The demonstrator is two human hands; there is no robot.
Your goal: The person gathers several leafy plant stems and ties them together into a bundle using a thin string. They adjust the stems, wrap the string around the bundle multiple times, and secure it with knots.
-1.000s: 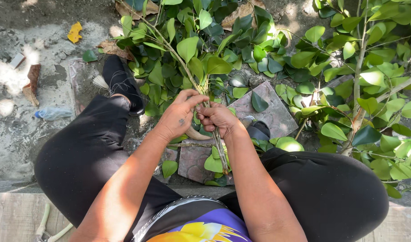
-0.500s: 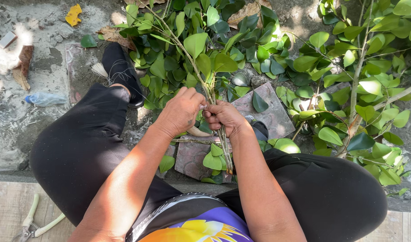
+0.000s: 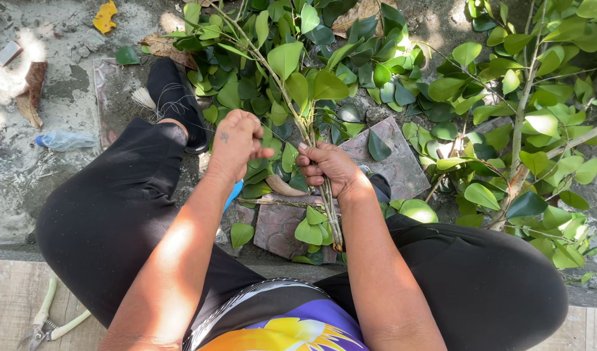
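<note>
Rough grey concrete ground (image 3: 25, 169) fills the upper left of the frame, with a strip of wooden planks (image 3: 12, 292) along the bottom edge. In the middle, the right hand (image 3: 328, 169) is closed tight around a bundle of thin green stems (image 3: 328, 208), whose cut ends point down toward the person's lap and whose leafy tops fan upward. Just to its left, the left hand (image 3: 237, 140) is curled loosely, fingers bent near the leaves; whether it grips anything cannot be told. Under both hands lie flat paving stones (image 3: 279, 224), with loose leaves scattered on them. Further out, a heap of leafy branches (image 3: 506, 117) covers the upper right. A black shoe (image 3: 172, 97) sits at upper centre-left, a crumpled plastic bottle (image 3: 64, 140) at far left, and pruning shears (image 3: 45, 322) at lower left.
</note>
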